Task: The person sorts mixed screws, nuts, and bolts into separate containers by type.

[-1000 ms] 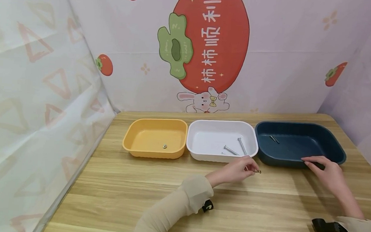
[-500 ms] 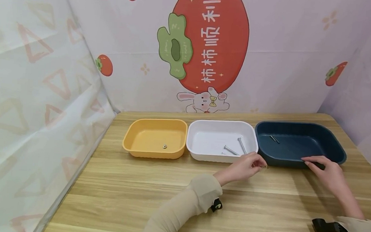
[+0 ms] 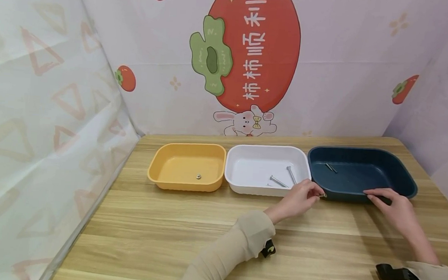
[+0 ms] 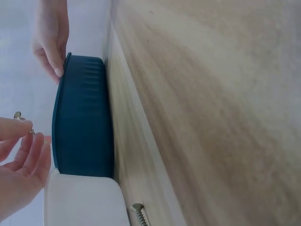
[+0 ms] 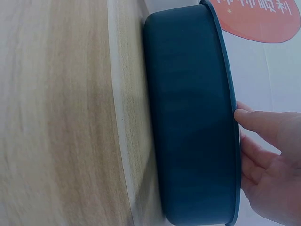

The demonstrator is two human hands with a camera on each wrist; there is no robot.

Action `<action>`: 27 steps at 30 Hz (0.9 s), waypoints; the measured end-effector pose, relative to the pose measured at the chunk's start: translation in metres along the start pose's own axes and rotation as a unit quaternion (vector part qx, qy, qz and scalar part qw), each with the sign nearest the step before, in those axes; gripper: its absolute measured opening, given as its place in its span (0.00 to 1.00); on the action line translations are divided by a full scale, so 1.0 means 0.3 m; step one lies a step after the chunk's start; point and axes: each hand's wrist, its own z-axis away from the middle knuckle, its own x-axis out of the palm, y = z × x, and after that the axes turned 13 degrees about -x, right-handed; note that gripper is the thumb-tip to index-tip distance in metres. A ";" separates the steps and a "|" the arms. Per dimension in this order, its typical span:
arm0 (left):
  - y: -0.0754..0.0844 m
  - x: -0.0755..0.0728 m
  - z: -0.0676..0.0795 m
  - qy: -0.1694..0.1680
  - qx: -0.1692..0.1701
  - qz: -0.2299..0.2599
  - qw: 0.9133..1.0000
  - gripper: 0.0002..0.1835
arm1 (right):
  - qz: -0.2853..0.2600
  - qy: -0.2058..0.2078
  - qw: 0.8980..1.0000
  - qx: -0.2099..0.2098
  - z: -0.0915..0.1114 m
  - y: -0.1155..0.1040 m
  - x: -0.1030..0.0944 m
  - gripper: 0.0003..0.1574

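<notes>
My left hand (image 3: 298,200) pinches a small brass-coloured screw (image 4: 18,116) between thumb and fingers, right at the near left corner of the dark blue tray (image 3: 360,196). My right hand (image 3: 396,210) grips that tray's near rim, thumb outside and fingers over the inner side, as the right wrist view shows. Inside the blue tray lie two thin screws (image 3: 331,168). Two long silver bolts (image 3: 279,181) and a smaller piece rest in the white tray (image 3: 265,190), partly behind its front wall. A nut (image 3: 199,177) sits in the yellow tray (image 3: 185,186).
The three trays stand side by side along the back of the wooden table (image 3: 154,239). Another screw (image 4: 138,214) lies on the wood beside the white tray in the left wrist view. A printed cloth (image 3: 152,104) hangs behind the table, with more cloth at both sides.
My left hand has moved right and slightly away from me, carrying the screw from before the white tray to the blue tray's near left corner. My right hand stays on the rim.
</notes>
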 end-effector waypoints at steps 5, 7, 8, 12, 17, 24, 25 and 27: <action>0.003 0.013 -0.013 0.022 0.012 -0.010 1.000 0.07 | 0.012 0.004 1.000 0.005 0.010 0.074 0.035 0.15; 0.006 0.017 -0.018 0.025 0.014 -0.012 1.000 0.07 | 0.006 0.006 1.000 0.003 0.013 0.093 0.042 0.16; 0.007 0.019 -0.020 0.026 0.012 -0.014 0.999 0.07 | 0.005 0.007 1.000 0.004 0.013 0.096 0.044 0.16; 0.012 0.027 -0.028 0.031 -0.001 -0.018 0.999 0.07 | 0.005 0.010 1.000 0.004 0.014 0.096 0.043 0.15; 0.019 0.035 -0.046 0.039 -0.012 -0.024 0.999 0.07 | 0.006 0.010 1.000 0.004 0.014 0.090 0.039 0.16; 0.025 0.044 -0.078 0.050 -0.017 -0.038 0.998 0.07 | 0.007 0.008 1.000 0.005 0.014 0.092 0.039 0.16; 0.025 0.045 -0.082 0.051 -0.018 -0.040 0.998 0.07 | 0.007 0.008 1.000 0.005 0.014 0.093 0.039 0.15; 0.027 0.047 -0.090 0.052 -0.020 -0.043 0.998 0.07 | 0.006 0.009 1.000 0.004 0.013 0.093 0.040 0.15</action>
